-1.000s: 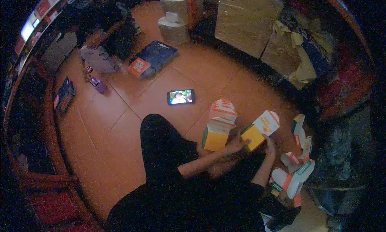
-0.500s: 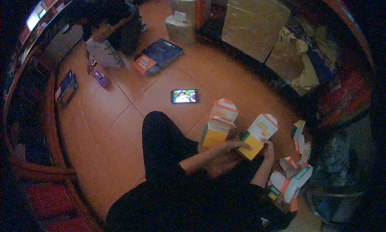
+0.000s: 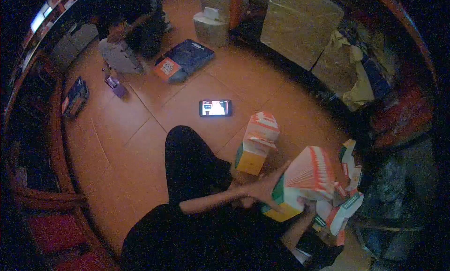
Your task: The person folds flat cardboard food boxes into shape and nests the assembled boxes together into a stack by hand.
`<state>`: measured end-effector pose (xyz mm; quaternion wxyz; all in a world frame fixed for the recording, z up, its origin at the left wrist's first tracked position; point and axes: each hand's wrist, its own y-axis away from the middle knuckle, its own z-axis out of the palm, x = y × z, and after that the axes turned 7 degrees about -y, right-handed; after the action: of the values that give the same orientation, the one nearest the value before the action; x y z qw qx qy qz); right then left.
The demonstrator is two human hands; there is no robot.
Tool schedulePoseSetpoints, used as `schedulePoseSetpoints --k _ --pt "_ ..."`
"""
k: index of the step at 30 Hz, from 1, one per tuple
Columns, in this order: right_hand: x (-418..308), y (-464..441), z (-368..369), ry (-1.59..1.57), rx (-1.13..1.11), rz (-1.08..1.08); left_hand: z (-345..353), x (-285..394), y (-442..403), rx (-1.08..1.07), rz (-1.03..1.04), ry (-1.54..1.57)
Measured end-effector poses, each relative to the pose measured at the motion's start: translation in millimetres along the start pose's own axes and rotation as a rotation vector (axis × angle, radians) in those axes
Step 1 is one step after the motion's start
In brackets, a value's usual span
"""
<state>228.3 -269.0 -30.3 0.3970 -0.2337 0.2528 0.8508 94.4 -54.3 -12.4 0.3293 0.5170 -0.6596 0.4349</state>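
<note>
A thick stack of paper food boxes (image 3: pixel 307 175), white with orange edges and green and yellow ends, is between my hands over my lap. My left hand (image 3: pixel 267 190) grips its left side, thumb and fingers spread around the green and yellow end. At its lower right, my right hand (image 3: pixel 305 213) holds the stack from below, with most of the fingers hidden. Another stack of the same boxes (image 3: pixel 257 146) lies on the floor just beyond my left hand. Several loose boxes (image 3: pixel 340 212) lie in a pile to the right, partly behind the held stack.
A phone with a lit screen (image 3: pixel 215 108) lies on the tiled floor (image 3: pixel 140 144). Farther off are a dark flat package with an orange label (image 3: pixel 187 60) and a purple item (image 3: pixel 115 87). Another person (image 3: pixel 136 27) sits at the back left. Large wrapped cartons (image 3: pixel 300 27) stand behind.
A single box facing me has given way to a thick stack seen edge-on between my hands. My left hand has shifted lower with its fingers spread wider; my right hand has moved down.
</note>
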Motion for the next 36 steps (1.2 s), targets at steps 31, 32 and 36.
schedulePoseSetpoints --k 31,32,36 --pt "87.1 -130.0 113.0 0.97 -0.334 -0.192 -94.3 -124.5 25.9 0.264 -0.486 0.217" --pt "84.3 -132.0 119.8 0.971 -0.337 -0.195 -88.3 -143.8 20.4 0.267 -0.483 0.215" --pt "80.5 -157.3 132.3 1.027 -0.353 -0.111 -83.6 -171.1 4.1 0.294 -0.526 0.665"
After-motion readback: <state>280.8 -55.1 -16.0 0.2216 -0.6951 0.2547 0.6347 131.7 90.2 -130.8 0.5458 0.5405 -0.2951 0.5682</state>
